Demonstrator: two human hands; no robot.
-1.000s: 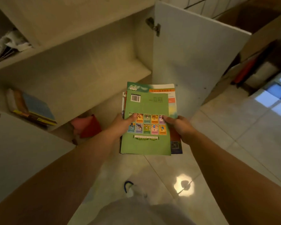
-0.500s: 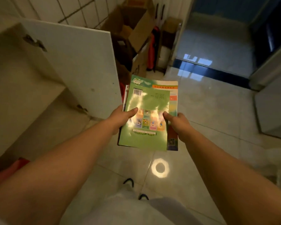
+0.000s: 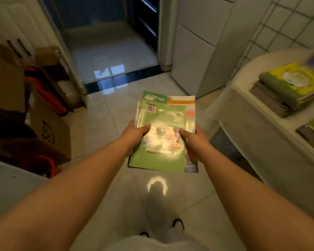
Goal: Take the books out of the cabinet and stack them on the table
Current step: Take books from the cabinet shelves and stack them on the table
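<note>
Just one camera here, worn on the person's head, and it looked forward and down over both forearms at the tiled floor (image 3: 116, 109). The hands sat close, mid-frame. The desk (image 3: 246, 82) showed at the right edge, the doorway (image 3: 107, 42) straight ahead.

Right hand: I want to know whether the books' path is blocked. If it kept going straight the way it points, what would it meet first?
The right hand points toward the open doorway; only bare tiled floor lies ahead. The table sits off to its right. Depth is uncertain.

glare whitens the top book's cover (image 3: 161, 140) — table stacks (image 3: 286, 87) blurred, cut by the right edge.
</note>
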